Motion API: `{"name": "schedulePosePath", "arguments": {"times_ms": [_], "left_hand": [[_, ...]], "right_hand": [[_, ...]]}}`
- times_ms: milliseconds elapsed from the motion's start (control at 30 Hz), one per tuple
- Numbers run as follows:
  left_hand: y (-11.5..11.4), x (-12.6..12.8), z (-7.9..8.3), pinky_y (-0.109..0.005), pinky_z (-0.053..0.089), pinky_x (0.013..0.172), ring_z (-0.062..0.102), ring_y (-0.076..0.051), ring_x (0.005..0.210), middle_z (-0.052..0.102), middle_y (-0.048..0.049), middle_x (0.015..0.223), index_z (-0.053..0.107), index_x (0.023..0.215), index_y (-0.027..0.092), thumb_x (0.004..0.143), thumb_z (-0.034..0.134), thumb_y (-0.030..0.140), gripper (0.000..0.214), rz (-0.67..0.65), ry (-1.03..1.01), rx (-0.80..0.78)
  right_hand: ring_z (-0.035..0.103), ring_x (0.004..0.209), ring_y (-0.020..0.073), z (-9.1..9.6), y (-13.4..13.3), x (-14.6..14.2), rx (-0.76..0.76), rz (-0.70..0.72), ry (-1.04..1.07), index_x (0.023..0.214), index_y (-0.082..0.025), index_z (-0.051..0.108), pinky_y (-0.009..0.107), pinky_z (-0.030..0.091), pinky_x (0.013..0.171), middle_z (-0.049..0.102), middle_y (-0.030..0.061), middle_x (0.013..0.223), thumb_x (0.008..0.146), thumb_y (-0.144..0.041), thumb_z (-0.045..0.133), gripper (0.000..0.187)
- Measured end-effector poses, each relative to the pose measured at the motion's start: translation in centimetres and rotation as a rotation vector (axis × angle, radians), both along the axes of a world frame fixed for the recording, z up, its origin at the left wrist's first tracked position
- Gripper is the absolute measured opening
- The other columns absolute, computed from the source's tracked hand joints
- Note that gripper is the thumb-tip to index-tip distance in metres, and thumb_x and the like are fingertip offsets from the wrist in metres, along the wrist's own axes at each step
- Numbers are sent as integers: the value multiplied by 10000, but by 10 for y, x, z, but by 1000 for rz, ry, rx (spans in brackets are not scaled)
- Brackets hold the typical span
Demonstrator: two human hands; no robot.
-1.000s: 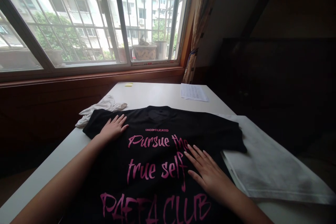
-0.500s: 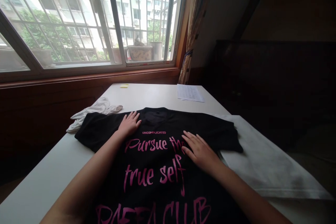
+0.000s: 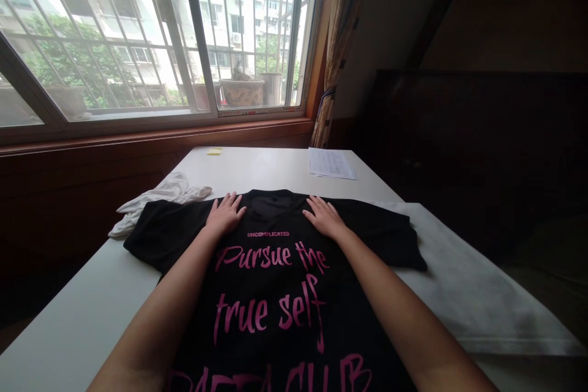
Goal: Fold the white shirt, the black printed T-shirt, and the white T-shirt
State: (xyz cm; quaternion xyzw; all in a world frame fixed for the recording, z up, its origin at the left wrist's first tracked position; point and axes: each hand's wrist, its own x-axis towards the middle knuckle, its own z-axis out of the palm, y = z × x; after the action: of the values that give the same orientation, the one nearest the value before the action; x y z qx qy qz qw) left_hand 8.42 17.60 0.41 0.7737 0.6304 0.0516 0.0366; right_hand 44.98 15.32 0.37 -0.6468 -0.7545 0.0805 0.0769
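Note:
A black T-shirt (image 3: 271, 294) with pink lettering lies spread flat on a white table (image 3: 257, 168), collar toward the window. My left hand (image 3: 225, 213) rests flat on the shirt just left of the collar, fingers stretched out. My right hand (image 3: 324, 217) lies flat on the shirt just right of the collar, fingers also extended. Neither hand holds anything. Both forearms reach across the printed chest.
A crumpled white cloth (image 3: 156, 199) lies by the shirt's left sleeve. A white fabric sheet (image 3: 463, 282) covers the table's right side. A printed paper (image 3: 331, 164) and a small yellow note (image 3: 214, 150) sit at the far edge, under the barred window (image 3: 151, 37).
Both hands slid up the shirt toward the collar. The left hand moved from the left shoulder inward; the right hand moved from the lettering up to the right of the collar.

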Motion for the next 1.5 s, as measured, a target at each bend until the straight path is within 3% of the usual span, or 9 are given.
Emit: {"name": "schedulePosePath", "arguments": {"times_ms": [200,433,567,633,767,967,1100,1233,1500], "left_hand": [[1,0,-4,-548,148,1259,124,-280,1592,155,-60,1722,281,1628,240,1039,213,604,696,11,12,19],[-6,-11,-2,-519,170,1257,139,-274,1590,181,-63,1718,322,1614,247,1047,243,576,661,1,27,35],[-6,-28,-1,-491,194,1254,157,-273,1586,198,-60,1715,325,1614,246,1046,263,569,656,5,33,31],[-5,-34,-2,-484,199,1254,164,-274,1585,201,-66,1713,333,1611,235,1047,269,564,657,16,36,34],[-4,-36,-5,-487,211,1252,179,-274,1582,216,-61,1710,346,1606,244,1049,276,550,640,24,43,61],[-15,-31,3,-388,211,1267,179,-264,1583,155,-64,1730,459,1549,197,1037,362,441,576,1,41,196],[-21,-26,8,-327,222,1266,252,-196,1561,304,-24,1690,470,1539,219,1047,320,399,545,-106,6,266],[-18,-21,3,-405,267,1251,331,-241,1531,436,-33,1623,473,1539,229,1040,339,516,591,-149,28,154],[-16,-15,0,-540,216,1250,236,-287,1566,299,-38,1683,376,1592,242,1035,302,582,656,-92,53,63]], "right_hand": [[208,1568,231,-4,1,9,50,27,40,1595,-189,375,462,132,1280,259,53,1695,1057,-568,344,659],[382,1491,201,-4,-8,29,172,-51,80,1470,-181,574,359,254,1260,502,62,1568,1059,-354,344,502],[341,1513,236,-8,-9,49,177,-168,61,1496,-106,530,371,242,1263,432,124,1609,1054,-389,354,554],[292,1536,259,-11,-9,54,155,-200,46,1524,-122,495,411,235,1262,373,118,1644,1052,-446,367,586],[243,1555,261,-14,-6,53,106,-212,24,1568,-182,430,442,219,1259,314,81,1676,1057,-506,337,612],[228,1559,252,-14,-5,52,86,-209,12,1578,-143,409,412,195,1266,296,78,1682,1058,-511,325,642],[219,1562,253,-14,-5,52,84,-210,10,1578,-138,407,420,196,1266,293,81,1683,1058,-508,325,643],[217,1563,253,-14,-5,52,83,-210,10,1581,-156,403,425,197,1265,291,83,1684,1058,-513,323,638],[258,1549,260,-10,-9,49,117,-211,12,1557,-133,443,417,235,1253,341,104,1661,1054,-494,354,626]]}}
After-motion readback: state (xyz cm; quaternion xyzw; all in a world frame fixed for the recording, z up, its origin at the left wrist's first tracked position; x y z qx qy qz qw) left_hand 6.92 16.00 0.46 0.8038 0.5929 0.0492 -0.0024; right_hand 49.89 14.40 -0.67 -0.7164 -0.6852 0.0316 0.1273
